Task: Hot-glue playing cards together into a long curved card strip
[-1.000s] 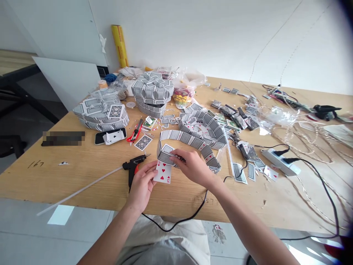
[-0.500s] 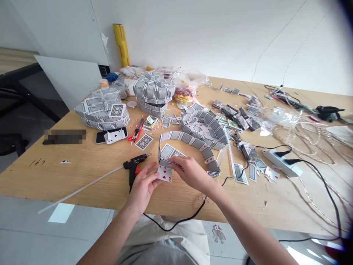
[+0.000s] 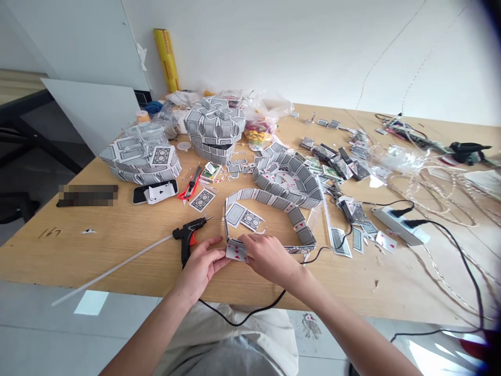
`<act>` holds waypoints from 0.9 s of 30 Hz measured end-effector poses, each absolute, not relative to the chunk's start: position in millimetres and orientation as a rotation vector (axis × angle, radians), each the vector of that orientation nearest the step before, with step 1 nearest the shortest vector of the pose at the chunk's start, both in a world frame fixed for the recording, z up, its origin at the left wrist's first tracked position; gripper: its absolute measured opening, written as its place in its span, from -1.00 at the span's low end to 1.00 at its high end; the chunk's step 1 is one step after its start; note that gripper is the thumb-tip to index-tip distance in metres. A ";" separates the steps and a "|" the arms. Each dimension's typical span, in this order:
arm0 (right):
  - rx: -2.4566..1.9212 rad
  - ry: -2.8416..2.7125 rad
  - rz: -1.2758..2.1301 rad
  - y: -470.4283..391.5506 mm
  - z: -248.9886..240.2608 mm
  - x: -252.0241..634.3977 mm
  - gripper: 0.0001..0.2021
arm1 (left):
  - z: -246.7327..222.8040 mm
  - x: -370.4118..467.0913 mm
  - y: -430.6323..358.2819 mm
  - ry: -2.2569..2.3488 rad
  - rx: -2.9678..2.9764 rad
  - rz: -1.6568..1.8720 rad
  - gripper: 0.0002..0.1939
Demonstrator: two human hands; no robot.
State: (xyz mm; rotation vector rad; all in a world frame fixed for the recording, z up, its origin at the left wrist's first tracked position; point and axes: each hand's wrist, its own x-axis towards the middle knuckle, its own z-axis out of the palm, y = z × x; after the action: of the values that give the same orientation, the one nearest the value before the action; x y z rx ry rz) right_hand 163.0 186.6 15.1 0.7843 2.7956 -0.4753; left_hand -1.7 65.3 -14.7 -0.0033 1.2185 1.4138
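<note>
A heart-faced playing card (image 3: 236, 251) is at the near left corner of a curved band made of joined playing cards (image 3: 270, 198). My left hand (image 3: 204, 262) pinches the card's left edge between thumb and fingers. With curled fingers, my right hand (image 3: 268, 257) grips the card's right side against the band's near wall; its fingertips are partly hidden. Two patterned playing cards (image 3: 251, 220) lie face down inside the band. Just left of my left hand, a black glue gun (image 3: 186, 237) with an orange trigger rests on the table, a long glue stick (image 3: 113, 271) extending from its back.
Card-built boxes (image 3: 215, 125) stand at the back left, and an open card tray (image 3: 289, 183) lies behind the band. A red cutter (image 3: 190, 185) and a phone (image 3: 141, 194) are at left. A power strip (image 3: 401, 225), cables and rope cover the right. The glue gun's cord crosses near my lap.
My right hand has shifted from reaching over the band's near wall to its outer side. The heart card has moved slightly right and down, closer against the wall. The view has shifted a little.
</note>
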 end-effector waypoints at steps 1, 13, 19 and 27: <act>0.793 2.797 -0.442 185.6 12.7 161.7 -0.84 | -14.6 -1.8 65.8 1.207 0.003 1.409 -0.59; 0.964 2.774 -0.608 186.8 4.3 162.0 -0.62 | -24.3 -23.1 56.5 1.928 1.816 1.152 -0.65; 0.900 2.795 -0.652 188.8 2.9 159.8 -0.82 | -7.5 -18.5 79.8 1.862 2.392 0.790 -0.81; 0.888 2.934 -0.758 188.3 8.4 165.8 -0.94 | -6.8 -24.0 91.0 1.820 2.464 0.697 -0.88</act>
State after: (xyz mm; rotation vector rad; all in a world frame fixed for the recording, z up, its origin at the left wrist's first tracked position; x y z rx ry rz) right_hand 165.8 188.3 8.4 0.8881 2.9338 -0.7579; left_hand -24.0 91.0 -6.8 2.4638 1.8204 0.6966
